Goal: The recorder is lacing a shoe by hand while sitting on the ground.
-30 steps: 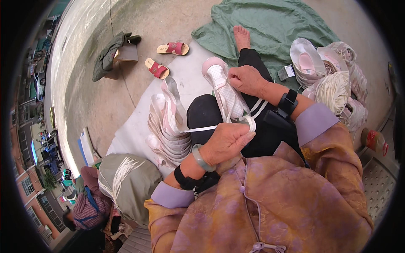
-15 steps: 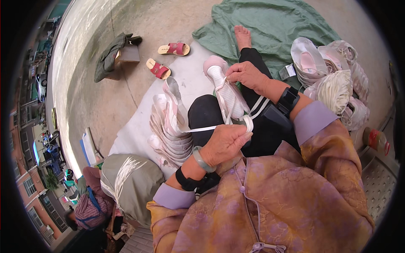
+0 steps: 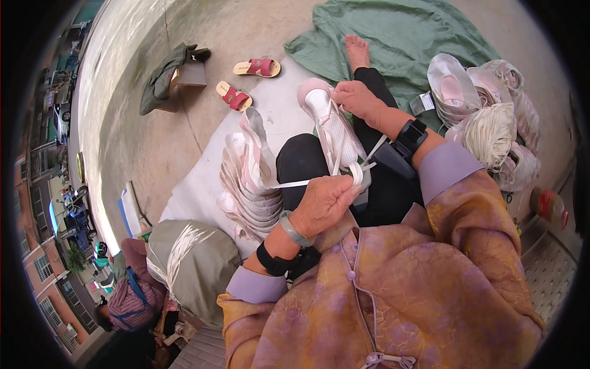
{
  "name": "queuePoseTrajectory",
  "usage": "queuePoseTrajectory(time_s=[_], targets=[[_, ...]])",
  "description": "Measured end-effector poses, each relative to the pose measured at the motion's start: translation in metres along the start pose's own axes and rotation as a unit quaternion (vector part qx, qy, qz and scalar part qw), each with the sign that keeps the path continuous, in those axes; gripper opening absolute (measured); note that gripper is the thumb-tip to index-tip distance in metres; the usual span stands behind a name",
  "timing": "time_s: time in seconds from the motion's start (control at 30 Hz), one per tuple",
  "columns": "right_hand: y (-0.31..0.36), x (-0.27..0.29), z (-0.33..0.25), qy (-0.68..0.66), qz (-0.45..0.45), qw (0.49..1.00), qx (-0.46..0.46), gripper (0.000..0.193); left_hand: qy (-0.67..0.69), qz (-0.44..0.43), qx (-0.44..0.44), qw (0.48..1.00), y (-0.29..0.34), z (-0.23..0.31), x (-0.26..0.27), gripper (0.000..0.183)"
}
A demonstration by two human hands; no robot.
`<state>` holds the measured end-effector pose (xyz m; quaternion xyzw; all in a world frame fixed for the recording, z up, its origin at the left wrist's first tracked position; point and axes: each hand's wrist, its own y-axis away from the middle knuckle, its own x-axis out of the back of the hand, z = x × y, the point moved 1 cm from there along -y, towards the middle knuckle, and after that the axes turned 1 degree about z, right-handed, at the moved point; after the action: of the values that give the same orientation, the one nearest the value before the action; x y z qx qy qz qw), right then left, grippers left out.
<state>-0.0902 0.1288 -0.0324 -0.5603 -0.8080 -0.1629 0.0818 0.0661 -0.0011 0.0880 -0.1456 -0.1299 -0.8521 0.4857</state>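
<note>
A pink and white shoe upper (image 3: 337, 132) lies between my legs, its rounded pink toe end pointing away from me. My right hand (image 3: 359, 101) is closed at its right edge near the toe end, pinching a white shoelace. Nearer to me, my left hand (image 3: 326, 200) grips a bunched loop of white lace (image 3: 355, 173) beside the upper's near end. One flat strand (image 3: 292, 184) runs from that hand to the left across my knee. Lace crosses the upper's middle, but the eyelets under my right fingers are hidden.
Nested pink and white uppers (image 3: 249, 178) stand at my left on a pale sheet (image 3: 196, 190). More uppers (image 3: 452, 86) and a bundle of white laces (image 3: 490, 135) lie at right. Red sandals (image 3: 257, 67), a green cloth (image 3: 405, 43) and a grey-green bundle (image 3: 196, 264) surround me. Another person (image 3: 132, 301) sits lower left.
My right forearm has swung slightly inward, its hand still at the upper's edge. The lace slack beside my right thigh has shifted. My left hand keeps its grip, and the view has moved a little.
</note>
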Motion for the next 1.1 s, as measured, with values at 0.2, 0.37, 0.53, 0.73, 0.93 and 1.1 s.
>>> queuePoseTrajectory(time_s=[0.2,0.37,0.53,0.73,0.93,1.1], targets=[[0.019,0.007,-0.025,-0.223,-0.168,0.953,-0.117,0.012,0.044,0.013,0.024,0.999,0.009,-0.008,-0.002,0.023],[0.021,0.011,-0.028,-0.266,-0.199,0.933,-0.139,0.012,0.043,-0.003,0.045,0.998,0.011,-0.011,-0.003,0.022],[-0.001,0.036,-0.030,-0.028,-0.259,0.960,-0.102,0.010,0.047,0.016,0.043,0.998,0.011,-0.011,-0.002,0.023],[-0.004,0.023,-0.032,0.113,-0.228,0.965,0.060,0.014,0.065,0.044,0.026,0.997,0.010,-0.009,-0.004,0.024],[0.027,0.006,-0.073,0.339,-0.067,0.870,0.353,0.006,0.088,0.057,0.007,0.995,0.012,-0.008,-0.010,0.027],[0.031,-0.015,-0.087,0.486,-0.132,0.695,0.513,0.002,0.049,0.058,-0.047,0.996,0.009,-0.009,-0.015,0.024]])
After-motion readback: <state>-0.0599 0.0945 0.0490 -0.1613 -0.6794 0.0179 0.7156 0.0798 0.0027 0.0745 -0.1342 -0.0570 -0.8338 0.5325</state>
